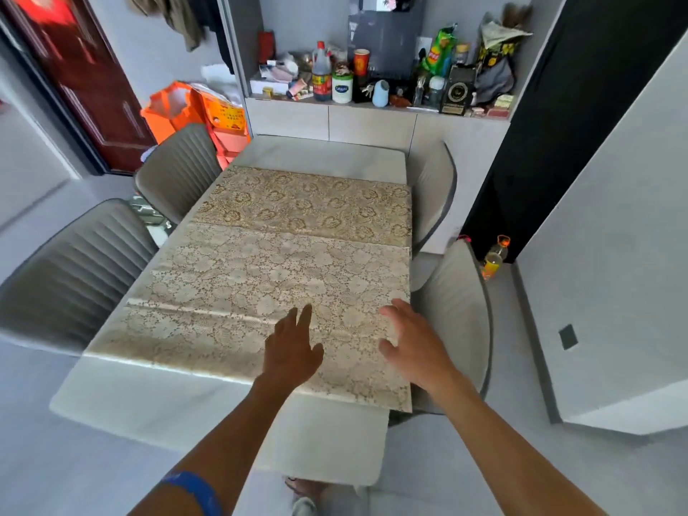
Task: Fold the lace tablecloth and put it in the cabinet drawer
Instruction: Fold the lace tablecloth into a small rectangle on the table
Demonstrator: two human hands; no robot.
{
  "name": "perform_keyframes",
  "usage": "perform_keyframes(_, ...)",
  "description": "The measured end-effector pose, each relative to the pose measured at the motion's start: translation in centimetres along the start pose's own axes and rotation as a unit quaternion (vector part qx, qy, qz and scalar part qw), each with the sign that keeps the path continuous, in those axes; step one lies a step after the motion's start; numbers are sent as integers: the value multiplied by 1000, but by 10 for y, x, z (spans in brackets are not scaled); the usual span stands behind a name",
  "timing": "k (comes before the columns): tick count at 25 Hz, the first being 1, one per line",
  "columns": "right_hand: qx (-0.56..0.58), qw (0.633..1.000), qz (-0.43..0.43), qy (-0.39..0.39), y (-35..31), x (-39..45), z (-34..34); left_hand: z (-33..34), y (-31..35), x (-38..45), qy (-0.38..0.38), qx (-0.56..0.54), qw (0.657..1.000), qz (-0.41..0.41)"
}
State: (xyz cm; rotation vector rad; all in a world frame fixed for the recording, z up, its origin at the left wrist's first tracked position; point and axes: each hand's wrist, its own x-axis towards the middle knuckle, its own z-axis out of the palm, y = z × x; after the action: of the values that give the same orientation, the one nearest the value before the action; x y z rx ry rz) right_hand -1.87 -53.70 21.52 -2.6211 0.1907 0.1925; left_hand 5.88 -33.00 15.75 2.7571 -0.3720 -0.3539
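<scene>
Right now both hands are out over the near right part of the table (156, 400), neither one gripping anything. Left hand (292, 350) is palm down, fingers stretched and slightly spread, over the lace tablecloth (238, 270); cannot tell if it presses the cloth or hangs just above it. Right hand (413, 344) is also open, fingers loosely curved, thumb toward the left hand, near the cloth's right edge, holds nothing. A blue band (197, 491) shows on the left arm low in the frame.

Tablecloth lies flat on the table, not yet in any drawer. Far part looks like a folded-over layer with darker gold flowers, its straight edge crossing the cloth about halfway; near part is paler lace. A crease runs left to right across the near part. Cloth's right edge runs along the table's right side; bare white tabletop shows at the near end and the far end.

Two grey chairs (74, 277) stand on the left side, two more chairs (456, 314) on the right. Cabinet (372, 126) sits beyond the far end, its fronts shut, with a cluttered shelf above: dark bottle (321, 74), white jar (342, 87), green bag (439, 50). Orange bag (178, 109) sits on the floor at far left
</scene>
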Motion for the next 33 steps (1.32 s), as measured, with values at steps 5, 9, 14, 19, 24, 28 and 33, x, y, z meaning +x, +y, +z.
perform_keyframes(5,-6,999,-31,-30,28,42,-19,25,20,29,11,-58,997,-58)
perform_keyframes(9,4,999,-36,-40,61,68,-33,43,41,63,-18,-95,990,-98)
perform_keyframes(14,-16,996,-42,-82,95,129,-50,55,68,90,-23,-125,984,-128)
perform_keyframes(19,-28,981,-123,-147,119,218,-45,72,84,125,-3,-154,960,-232)
perform_keyframes(24,-6,960,-181,-213,149,283,-42,82,131,149,10,-161,939,-303)
perform_keyframes(28,-10,952,-188,-243,155,313,-41,93,153,173,20,-169,931,-323)
perform_keyframes(33,-49,958,-161,-233,169,348,-33,111,144,216,-10,-176,931,-321)
